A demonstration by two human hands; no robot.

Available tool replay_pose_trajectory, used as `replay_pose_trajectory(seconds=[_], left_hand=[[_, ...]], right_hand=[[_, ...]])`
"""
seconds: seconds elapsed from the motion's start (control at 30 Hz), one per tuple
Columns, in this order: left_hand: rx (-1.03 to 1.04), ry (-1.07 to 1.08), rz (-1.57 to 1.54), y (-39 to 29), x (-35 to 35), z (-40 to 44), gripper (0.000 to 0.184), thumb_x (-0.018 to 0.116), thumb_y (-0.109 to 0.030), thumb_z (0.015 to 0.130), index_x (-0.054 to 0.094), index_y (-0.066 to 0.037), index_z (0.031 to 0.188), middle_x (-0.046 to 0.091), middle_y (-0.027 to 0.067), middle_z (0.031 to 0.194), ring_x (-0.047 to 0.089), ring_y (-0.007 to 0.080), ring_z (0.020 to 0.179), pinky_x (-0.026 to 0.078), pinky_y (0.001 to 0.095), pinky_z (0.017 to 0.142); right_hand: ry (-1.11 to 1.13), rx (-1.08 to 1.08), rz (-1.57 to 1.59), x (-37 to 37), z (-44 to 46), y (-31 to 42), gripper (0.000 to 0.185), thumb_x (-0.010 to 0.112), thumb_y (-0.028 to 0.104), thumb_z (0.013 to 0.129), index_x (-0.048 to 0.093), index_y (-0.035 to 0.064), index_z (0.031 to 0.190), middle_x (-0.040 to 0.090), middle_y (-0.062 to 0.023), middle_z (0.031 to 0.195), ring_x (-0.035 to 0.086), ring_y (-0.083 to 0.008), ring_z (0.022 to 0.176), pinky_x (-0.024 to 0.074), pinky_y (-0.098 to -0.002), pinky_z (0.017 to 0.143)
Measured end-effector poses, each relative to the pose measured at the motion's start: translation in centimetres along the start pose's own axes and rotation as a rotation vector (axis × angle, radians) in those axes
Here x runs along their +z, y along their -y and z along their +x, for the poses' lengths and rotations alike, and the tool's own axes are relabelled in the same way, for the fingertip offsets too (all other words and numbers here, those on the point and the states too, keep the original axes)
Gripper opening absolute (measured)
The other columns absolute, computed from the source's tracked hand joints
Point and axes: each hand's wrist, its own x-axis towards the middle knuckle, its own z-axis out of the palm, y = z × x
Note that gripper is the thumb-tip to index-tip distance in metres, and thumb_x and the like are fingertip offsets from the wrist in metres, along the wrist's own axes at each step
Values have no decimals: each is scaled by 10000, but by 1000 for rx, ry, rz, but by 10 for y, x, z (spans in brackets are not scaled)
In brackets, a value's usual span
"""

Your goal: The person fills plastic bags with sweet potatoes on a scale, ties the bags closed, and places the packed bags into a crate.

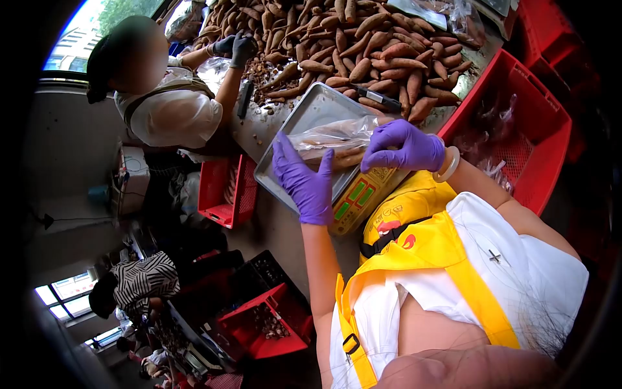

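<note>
A clear plastic bag point(340, 134) with sweet potatoes in it lies on the metal tray point(310, 109) of a weighing scale point(363, 200). My left hand point(303, 183), in a purple glove, is at the bag's left end, its thumb and fingers spread apart against it. At the other end, my right hand point(403, 148), also gloved in purple, has its fingers closed on the bag. Green displays show on the scale's front. Behind the tray, sweet potatoes point(363, 45) are heaped on the table, with a black-handled tool point(376, 98) among them.
A person point(172, 113) in grey gloves works at the heap's left side. Red crates stand at the right point(534, 146), beside the table at the left point(227, 191) and farther back point(269, 321). Plastic bags point(463, 23) lie at the table's far right. Another person point(146, 282) is at the lower left.
</note>
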Motion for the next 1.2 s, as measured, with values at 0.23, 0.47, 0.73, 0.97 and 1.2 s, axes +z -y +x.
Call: replay_pose_trajectory(seconds=[0.23,0.47,0.73,0.97,1.2], left_hand=[[-41,183,383,76,40,36,436,705,-316,725,660,-100,1101,608,136,1131,506,334,1136,395,474,941],[-174,-48,225,106,-31,47,206,595,-207,802,667,-15,786,652,169,715,618,294,599,478,384,587],[-443,-25,-902,73,-87,-7,151,561,-9,833,685,46,898,693,86,857,621,137,807,481,253,801],[-480,47,-1134,66,-73,-62,194,500,-66,900,606,51,1012,624,82,940,584,145,880,449,271,838],[-489,-226,-1157,45,-46,-44,177,459,-79,958,586,16,1036,588,60,913,548,132,850,435,258,817]], right_hand=[[32,189,335,-17,-1,33,143,677,165,899,738,40,927,714,-5,871,523,-17,661,432,-170,610],[-148,142,323,-28,33,10,215,649,235,925,727,44,868,716,-10,817,489,-10,545,397,-174,503],[-46,-24,-84,-35,52,-3,185,667,205,904,733,38,864,705,-51,749,562,-86,566,451,-253,554],[-41,-212,-984,21,46,12,217,661,214,819,660,127,1018,653,-60,894,627,-246,880,418,-398,845],[551,348,-790,68,69,-40,228,598,136,828,674,70,1033,666,-170,1008,649,-316,953,495,-417,843]])
